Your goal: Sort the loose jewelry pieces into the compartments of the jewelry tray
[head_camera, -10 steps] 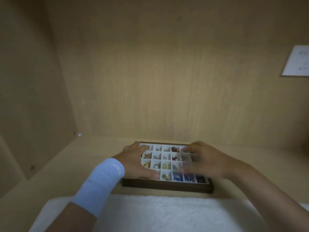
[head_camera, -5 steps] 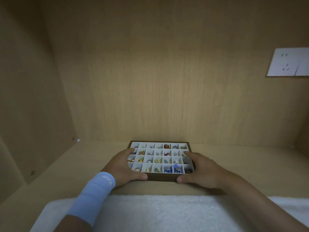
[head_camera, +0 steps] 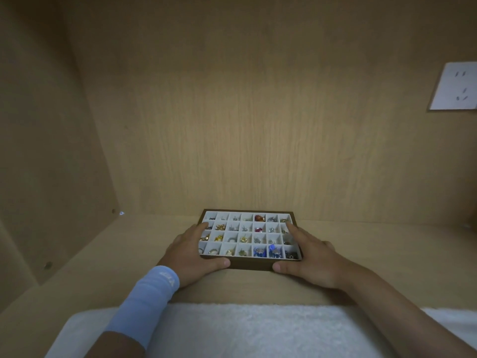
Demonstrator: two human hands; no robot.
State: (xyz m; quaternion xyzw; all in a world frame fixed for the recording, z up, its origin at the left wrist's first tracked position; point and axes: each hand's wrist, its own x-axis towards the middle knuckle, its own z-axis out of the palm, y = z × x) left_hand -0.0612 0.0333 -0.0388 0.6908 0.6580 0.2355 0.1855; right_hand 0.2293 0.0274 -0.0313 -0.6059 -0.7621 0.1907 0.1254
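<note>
The jewelry tray sits on a wooden shelf, right between the two hands. It is a dark brown box with lots of little white squares inside.

The left hand holds the left front corner of the tray. Its thumb lies along the front wall and its fingers wrap round the left side. The right hand holds the right front corner the same way. Its thumb is on the front wall and its fingers reach along the right side.

Almost every square between the hands has small pieces in it. Gold pieces lie near the left hand's fingers. Blue pieces lie in the front row, nearer the right thumb. A red stone sits in the back row, far from both thumbs.

The left wrist wears a light blue sleeve. A white towel lies under the arms, behind the hands. A white wall socket is high up, far to the right of the right hand.
</note>
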